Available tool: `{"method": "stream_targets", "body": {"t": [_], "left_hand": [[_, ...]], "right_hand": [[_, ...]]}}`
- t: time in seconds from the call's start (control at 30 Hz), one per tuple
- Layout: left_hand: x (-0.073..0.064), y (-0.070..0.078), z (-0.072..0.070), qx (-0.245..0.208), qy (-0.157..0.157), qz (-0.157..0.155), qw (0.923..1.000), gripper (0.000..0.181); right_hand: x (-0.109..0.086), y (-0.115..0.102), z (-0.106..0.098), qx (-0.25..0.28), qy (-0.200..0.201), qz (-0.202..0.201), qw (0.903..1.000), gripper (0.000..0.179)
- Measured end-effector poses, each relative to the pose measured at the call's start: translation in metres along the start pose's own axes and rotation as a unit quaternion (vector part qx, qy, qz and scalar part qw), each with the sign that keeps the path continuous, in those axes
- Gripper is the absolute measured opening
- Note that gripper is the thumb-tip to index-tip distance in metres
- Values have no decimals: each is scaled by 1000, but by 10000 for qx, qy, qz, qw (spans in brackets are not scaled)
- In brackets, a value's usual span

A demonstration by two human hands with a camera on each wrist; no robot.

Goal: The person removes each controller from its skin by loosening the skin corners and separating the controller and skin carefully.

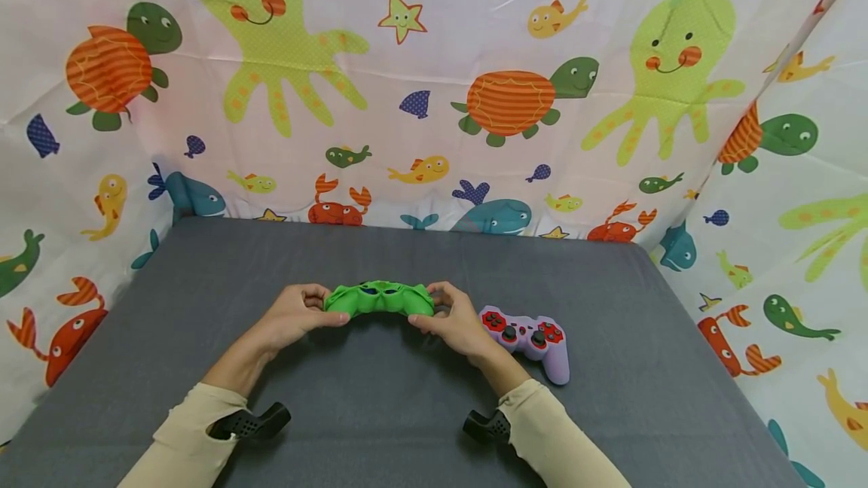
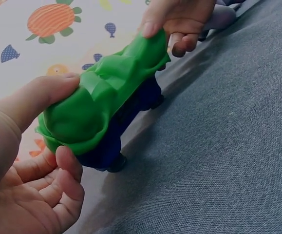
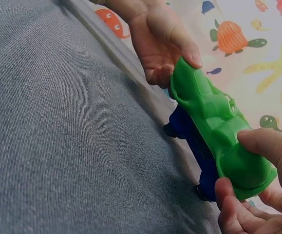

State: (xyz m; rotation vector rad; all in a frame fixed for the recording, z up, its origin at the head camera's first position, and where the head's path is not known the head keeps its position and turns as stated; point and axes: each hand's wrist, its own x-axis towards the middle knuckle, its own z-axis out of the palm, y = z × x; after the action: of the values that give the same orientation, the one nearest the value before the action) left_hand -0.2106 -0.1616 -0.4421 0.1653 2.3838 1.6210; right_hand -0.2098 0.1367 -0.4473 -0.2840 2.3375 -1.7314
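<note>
Both hands hold a blue game controller (image 2: 102,150) partly wrapped in a green silicone cover (image 1: 383,297), just above the grey cloth. My left hand (image 1: 298,313) pinches its left end, thumb (image 2: 58,90) on the green cover and fingers curled below. At the other end my right hand (image 1: 457,320) grips in the same way, thumb (image 3: 262,141) on the cover. In the right wrist view the controller's blue face and black thumbsticks (image 3: 171,129) point down toward the cloth. A lilac controller (image 1: 525,337) with red buttons lies beside the right hand.
Grey cloth (image 1: 380,413) covers the table. A white curtain (image 1: 434,44) printed with sea animals hangs along the back and both sides. Black wrist cameras (image 1: 254,422) are worn at the cuffs of the cream sleeves (image 1: 197,431).
</note>
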Motion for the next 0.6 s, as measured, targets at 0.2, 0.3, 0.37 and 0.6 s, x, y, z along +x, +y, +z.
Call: {"method": "stream_targets", "body": {"t": [0.2, 0.3, 0.37, 0.6], "left_hand": [[0, -3, -2, 14, -271, 143, 9995, 41], [0, -4, -3, -20, -371, 179, 9991, 42], [-1, -4, -3, -28, -363, 188, 9992, 43], [-2, -3, -4, -164, -336, 348, 9987, 45]], "right_hand": [[0, 1, 2, 91, -30, 44, 9999, 52], [0, 3, 2, 170, -41, 49, 9998, 52], [1, 4, 3, 220, -27, 55, 9997, 51], [2, 4, 3, 289, 57, -14, 9996, 50]]}}
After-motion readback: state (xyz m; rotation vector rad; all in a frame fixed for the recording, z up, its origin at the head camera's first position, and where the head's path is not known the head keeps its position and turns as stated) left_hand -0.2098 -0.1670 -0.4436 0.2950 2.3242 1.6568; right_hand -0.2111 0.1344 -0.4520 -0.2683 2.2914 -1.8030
